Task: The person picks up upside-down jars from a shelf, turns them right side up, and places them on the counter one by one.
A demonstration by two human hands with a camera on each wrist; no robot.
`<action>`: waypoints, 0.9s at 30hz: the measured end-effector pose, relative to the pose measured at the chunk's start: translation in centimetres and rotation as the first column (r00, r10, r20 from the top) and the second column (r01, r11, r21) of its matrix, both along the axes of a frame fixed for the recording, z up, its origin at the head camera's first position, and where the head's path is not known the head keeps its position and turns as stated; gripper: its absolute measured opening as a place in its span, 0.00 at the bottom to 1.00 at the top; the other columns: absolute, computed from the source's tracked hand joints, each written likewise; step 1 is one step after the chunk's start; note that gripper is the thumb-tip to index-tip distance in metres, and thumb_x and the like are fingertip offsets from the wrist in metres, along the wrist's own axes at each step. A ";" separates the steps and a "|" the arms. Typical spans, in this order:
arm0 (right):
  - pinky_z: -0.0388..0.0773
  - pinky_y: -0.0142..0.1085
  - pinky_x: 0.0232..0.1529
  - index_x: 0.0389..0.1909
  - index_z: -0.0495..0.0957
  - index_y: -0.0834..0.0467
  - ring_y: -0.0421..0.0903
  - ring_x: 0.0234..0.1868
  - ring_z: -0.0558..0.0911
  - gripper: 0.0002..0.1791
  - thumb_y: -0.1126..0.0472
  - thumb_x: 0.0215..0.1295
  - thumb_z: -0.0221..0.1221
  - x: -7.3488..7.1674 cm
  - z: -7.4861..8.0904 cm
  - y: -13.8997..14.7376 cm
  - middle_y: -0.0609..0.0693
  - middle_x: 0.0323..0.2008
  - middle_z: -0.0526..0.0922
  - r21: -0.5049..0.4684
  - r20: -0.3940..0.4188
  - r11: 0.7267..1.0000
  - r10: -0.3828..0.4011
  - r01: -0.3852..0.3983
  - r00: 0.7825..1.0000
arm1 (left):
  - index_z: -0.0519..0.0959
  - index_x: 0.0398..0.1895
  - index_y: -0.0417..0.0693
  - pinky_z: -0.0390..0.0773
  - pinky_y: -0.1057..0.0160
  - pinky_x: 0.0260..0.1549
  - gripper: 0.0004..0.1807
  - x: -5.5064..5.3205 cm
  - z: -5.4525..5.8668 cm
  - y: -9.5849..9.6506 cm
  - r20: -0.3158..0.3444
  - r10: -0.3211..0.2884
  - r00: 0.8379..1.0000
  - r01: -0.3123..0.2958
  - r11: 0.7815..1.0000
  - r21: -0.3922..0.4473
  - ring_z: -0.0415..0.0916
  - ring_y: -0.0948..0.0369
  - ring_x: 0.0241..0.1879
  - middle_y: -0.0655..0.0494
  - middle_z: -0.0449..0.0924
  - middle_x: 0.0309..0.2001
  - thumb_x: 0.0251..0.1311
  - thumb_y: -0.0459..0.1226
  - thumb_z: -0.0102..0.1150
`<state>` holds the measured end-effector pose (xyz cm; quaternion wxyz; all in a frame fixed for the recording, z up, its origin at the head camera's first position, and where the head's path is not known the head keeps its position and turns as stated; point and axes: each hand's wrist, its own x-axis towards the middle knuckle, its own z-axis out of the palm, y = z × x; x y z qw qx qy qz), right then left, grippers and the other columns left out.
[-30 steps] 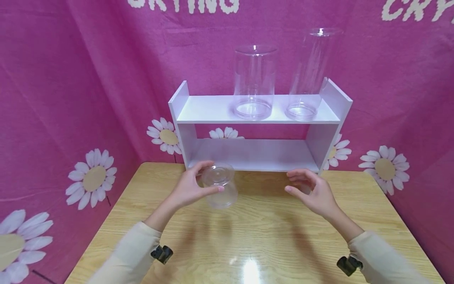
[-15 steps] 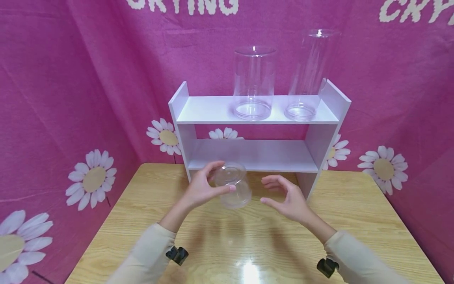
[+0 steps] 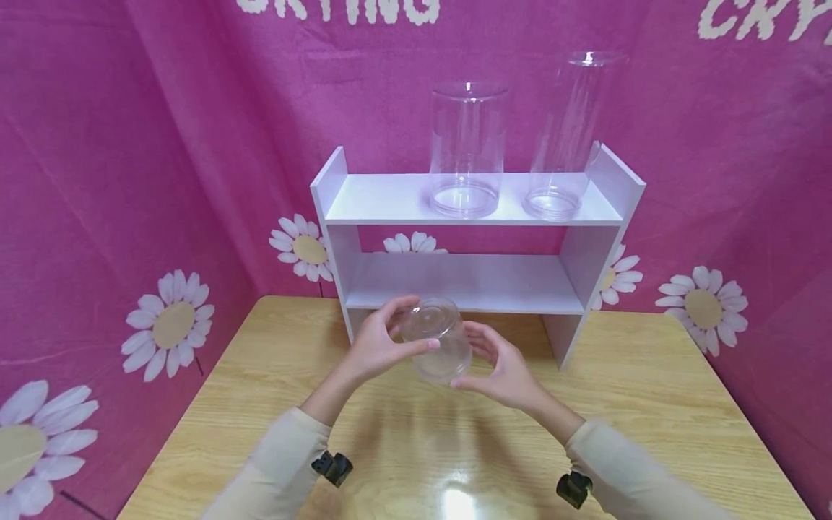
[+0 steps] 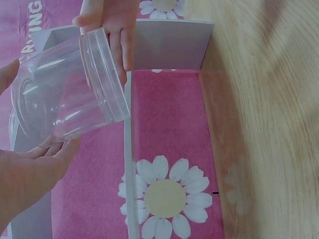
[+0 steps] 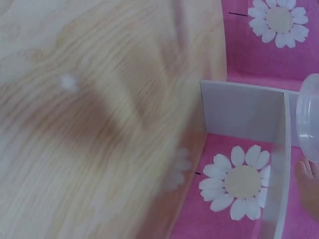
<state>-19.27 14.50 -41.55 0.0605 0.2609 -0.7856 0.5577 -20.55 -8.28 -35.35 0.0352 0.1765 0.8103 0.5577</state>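
Observation:
A clear plastic jar (image 3: 444,347) is held tilted above the table, its round base up and its ribbed rim end down to the right. My left hand (image 3: 382,343) grips it near the base, thumb in front and fingers behind. At the rim end, my right hand (image 3: 503,372) has its thumb at the near edge and its fingers on the far side. In the left wrist view the jar (image 4: 70,84) lies between both hands. Only part of the jar (image 5: 310,117) and of my right hand (image 5: 309,186) shows in the right wrist view.
A white two-tier shelf (image 3: 390,198) stands at the back of the wooden table (image 3: 312,448). On its top board are a wide clear cylinder (image 3: 466,144) and a taller, narrower one (image 3: 562,152). A pink flowered cloth (image 3: 214,130) hangs behind and at the sides.
My left hand has carried the jar to the right. The right hand has come in leftwards, from apart to the jar's rim end, thumb and fingers now around it.

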 end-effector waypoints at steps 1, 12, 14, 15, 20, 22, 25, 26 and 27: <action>0.74 0.32 0.64 0.65 0.63 0.67 0.55 0.62 0.75 0.46 0.67 0.43 0.74 0.0 -0.1 -0.1 0.65 0.60 0.74 0.004 0.017 1.000 -0.012 0.012 1.000 | 0.65 0.67 0.42 0.65 0.52 0.69 0.41 0.1 0.0 0.0 0.002 -0.004 1.000 0.004 1.000 0.007 0.69 0.48 0.66 0.44 0.69 0.66 0.49 0.39 0.71; 0.74 0.41 0.64 0.61 0.68 0.65 0.51 0.60 0.77 0.40 0.67 0.44 0.74 0.2 -1.1 -1.0 0.62 0.57 0.78 -0.043 0.056 0.995 -0.087 0.090 0.995 | 0.65 0.67 0.40 0.74 0.53 0.63 0.37 0.1 -0.9 0.0 0.083 -0.022 0.996 0.014 0.995 0.099 0.70 0.47 0.65 0.42 0.68 0.67 0.53 0.36 0.67; 0.75 0.40 0.63 0.61 0.69 0.66 0.54 0.60 0.77 0.40 0.67 0.44 0.74 0.3 -1.0 -0.9 0.63 0.57 0.78 -0.040 0.043 0.996 -0.083 0.085 0.996 | 0.65 0.67 0.41 0.75 0.54 0.62 0.36 0.0 -1.1 -0.4 0.106 -0.034 0.994 0.024 0.995 0.102 0.70 0.47 0.64 0.42 0.68 0.66 0.54 0.36 0.67; 0.76 0.37 0.62 0.60 0.69 0.66 0.54 0.59 0.77 0.39 0.66 0.44 0.74 0.3 -0.9 -0.9 0.62 0.57 0.78 -0.038 0.035 0.996 -0.082 0.083 0.996 | 0.65 0.66 0.41 0.75 0.54 0.62 0.36 0.0 -1.1 -0.6 0.113 -0.041 0.993 0.030 0.995 0.098 0.70 0.47 0.65 0.42 0.68 0.66 0.54 0.37 0.67; 0.77 0.28 0.58 0.58 0.73 0.64 0.47 0.55 0.78 0.39 0.66 0.41 0.75 0.3 -0.5 -0.5 0.61 0.54 0.78 -0.021 -0.024 0.995 -0.098 0.097 0.995 | 0.64 0.67 0.38 0.71 0.53 0.66 0.37 -0.1 -1.3 -1.7 0.081 -0.092 0.993 0.087 0.994 0.062 0.68 0.45 0.66 0.39 0.69 0.66 0.55 0.37 0.67; 0.78 0.28 0.57 0.57 0.74 0.64 0.48 0.53 0.79 0.38 0.65 0.39 0.76 0.3 -0.3 -0.2 0.60 0.53 0.79 0.011 -0.042 0.994 -0.112 0.112 0.993 | 0.64 0.67 0.37 0.69 0.52 0.67 0.38 -0.1 -1.3 -2.0 0.036 -0.089 0.995 0.089 0.996 0.011 0.68 0.44 0.66 0.39 0.69 0.65 0.54 0.39 0.68; 0.80 0.32 0.56 0.55 0.74 0.64 0.53 0.52 0.80 0.38 0.63 0.38 0.77 0.2 -0.1 0.1 0.59 0.51 0.79 0.066 -0.034 0.990 -0.126 0.128 0.991 | 0.64 0.67 0.39 0.69 0.50 0.67 0.42 0.1 -0.8 -2.2 -0.097 -0.074 0.993 0.061 0.989 -0.133 0.68 0.45 0.66 0.42 0.70 0.65 0.49 0.42 0.72; 0.80 0.34 0.56 0.55 0.75 0.64 0.55 0.52 0.81 0.38 0.63 0.38 0.77 0.1 0.0 0.1 0.59 0.51 0.79 0.089 -0.030 0.987 -0.132 0.134 0.991 | 0.64 0.67 0.40 0.70 0.50 0.66 0.44 0.3 -0.6 -2.2 -0.158 -0.080 0.984 0.048 0.979 -0.199 0.68 0.46 0.66 0.43 0.70 0.65 0.48 0.44 0.73; 0.80 0.35 0.56 0.54 0.75 0.64 0.56 0.52 0.81 0.38 0.62 0.38 0.77 0.1 0.0 0.2 0.59 0.51 0.80 0.110 -0.021 0.984 -0.136 0.138 0.990 | 0.64 0.67 0.41 0.70 0.49 0.66 0.46 0.4 -0.4 -2.1 -0.222 -0.098 0.970 0.036 0.963 -0.268 0.68 0.48 0.66 0.45 0.70 0.66 0.46 0.45 0.74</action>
